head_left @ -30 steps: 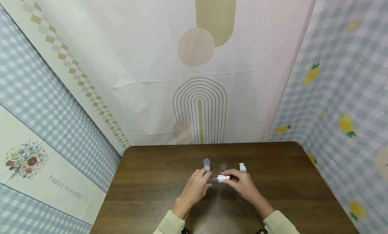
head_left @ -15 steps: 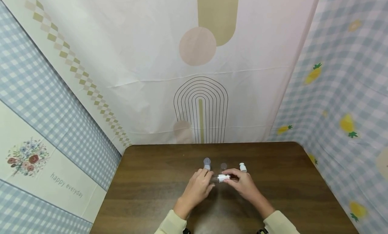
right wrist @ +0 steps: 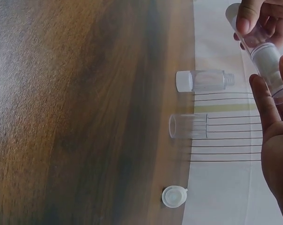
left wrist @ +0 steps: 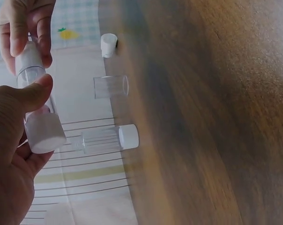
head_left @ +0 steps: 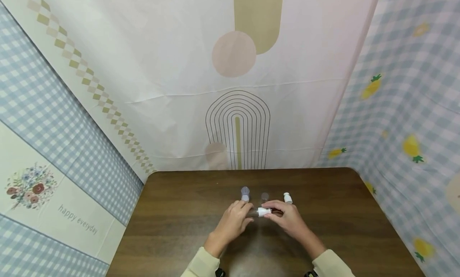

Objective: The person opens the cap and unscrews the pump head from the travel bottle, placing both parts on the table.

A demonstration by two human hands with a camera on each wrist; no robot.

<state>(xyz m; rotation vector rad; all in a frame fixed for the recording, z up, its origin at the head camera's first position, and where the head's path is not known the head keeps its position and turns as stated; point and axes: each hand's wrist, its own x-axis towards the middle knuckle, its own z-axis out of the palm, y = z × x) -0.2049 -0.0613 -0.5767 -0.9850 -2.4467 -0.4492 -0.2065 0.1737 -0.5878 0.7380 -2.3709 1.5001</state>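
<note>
A clear bottle (left wrist: pixel 46 134) with a white base lies sideways between both hands, a little above the tabletop. My left hand (head_left: pixel 230 223) grips its clear body near the base, thumb along the side. At the other end, my right hand (head_left: pixel 289 219) pinches the white collar (head_left: pixel 264 212) between thumb and fingers. Beyond the hands stands a second clear bottle (right wrist: pixel 209 80) with a white base and a bare threaded neck. Beside it is a clear cylindrical cap (left wrist: pixel 111 86), and farther right a small white pump top (head_left: pixel 288 198).
The brown wooden table (head_left: pixel 172 229) has a printed white cloth (head_left: pixel 172 129) hanging behind its far edge. Checked cloths hang along both sides. The loose parts sit in a row between the hands and the far edge.
Both hands stay almost in place with the bottle between them. The white collar shifts very slightly. The parts on the table have not moved.
</note>
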